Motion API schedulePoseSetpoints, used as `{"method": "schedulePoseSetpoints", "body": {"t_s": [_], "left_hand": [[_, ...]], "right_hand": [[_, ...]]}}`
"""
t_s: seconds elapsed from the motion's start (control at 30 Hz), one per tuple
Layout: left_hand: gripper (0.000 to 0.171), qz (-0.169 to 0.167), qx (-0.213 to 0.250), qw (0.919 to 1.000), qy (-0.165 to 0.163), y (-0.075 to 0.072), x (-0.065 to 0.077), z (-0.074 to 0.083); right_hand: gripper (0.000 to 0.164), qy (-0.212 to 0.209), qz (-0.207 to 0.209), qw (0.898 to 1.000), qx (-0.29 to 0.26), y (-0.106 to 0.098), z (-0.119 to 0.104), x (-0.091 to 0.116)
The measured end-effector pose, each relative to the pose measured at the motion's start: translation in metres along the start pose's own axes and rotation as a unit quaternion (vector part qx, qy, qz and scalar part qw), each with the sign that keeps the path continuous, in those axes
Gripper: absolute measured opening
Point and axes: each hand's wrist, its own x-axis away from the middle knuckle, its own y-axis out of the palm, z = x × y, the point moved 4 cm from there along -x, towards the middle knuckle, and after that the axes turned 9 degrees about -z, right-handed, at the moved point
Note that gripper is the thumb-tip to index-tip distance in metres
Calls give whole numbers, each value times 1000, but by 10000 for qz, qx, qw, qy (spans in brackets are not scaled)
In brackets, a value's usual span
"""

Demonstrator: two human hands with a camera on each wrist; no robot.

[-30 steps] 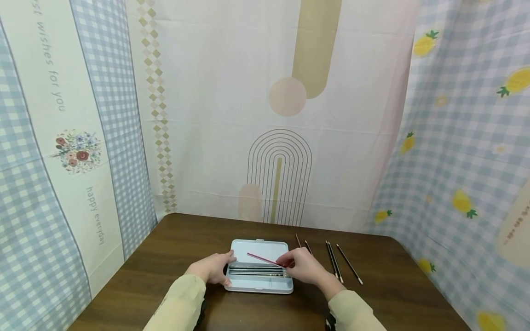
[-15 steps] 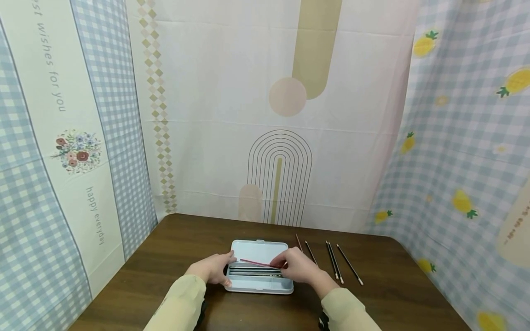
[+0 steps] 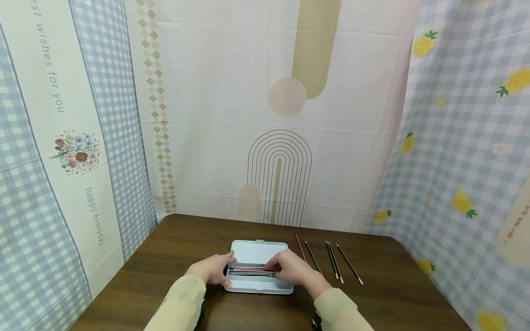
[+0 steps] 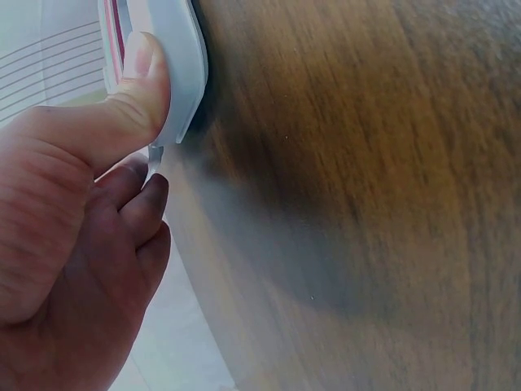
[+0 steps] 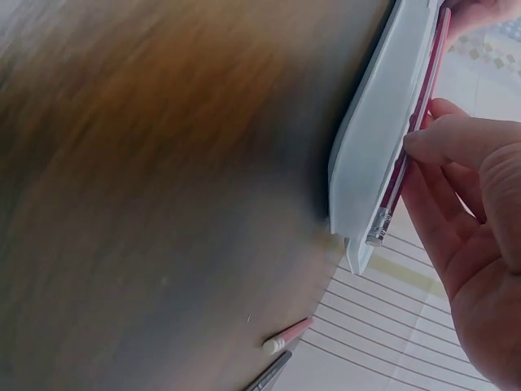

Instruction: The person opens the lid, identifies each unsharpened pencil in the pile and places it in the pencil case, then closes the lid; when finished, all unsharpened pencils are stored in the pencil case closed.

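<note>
An open pale blue pencil case lies on the table, its lid folded back. My left hand grips its left end; in the left wrist view the thumb presses on the rim and the fingers curl below. My right hand pinches a red pencil between thumb and fingertips. The pencil lies lengthwise along the case, close over its compartment, with its metal-ended tip pointing right. Beside it in the case lie several dark pencils. The right fingers hide part of the row.
Right of the case, a reddish pencil, a dark pencil, a close pair of black pencils and another black pencil lie on the brown table. Patterned cloths hang behind and at both sides.
My right hand has moved left and lowered the red pencil from a slant above the case to level along its compartment. The left hand has stayed on the case's left end.
</note>
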Motion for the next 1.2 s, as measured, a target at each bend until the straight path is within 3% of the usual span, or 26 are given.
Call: {"method": "schedulePoseSetpoints", "body": {"t_s": [0.53, 0.77, 1.0, 1.2], "left_hand": [[79, -25, 9, 10000, -55, 0, 0, 0], [78, -33, 45, 10000, -31, -1, 1, 1], [77, -24, 7, 10000, -14, 0, 2, 1], [77, -46, 32, 10000, -32, 0, 2, 0]], "right_hand": [[27, 46, 331, 9994, -37, 0, 2, -4], [24, 144, 423, 9983, -366, -6, 7, 4], [22, 285, 513, 9966, -582, -9, 17, 9], [25, 613, 826, 9928, -607, -12, 34, 18]]}}
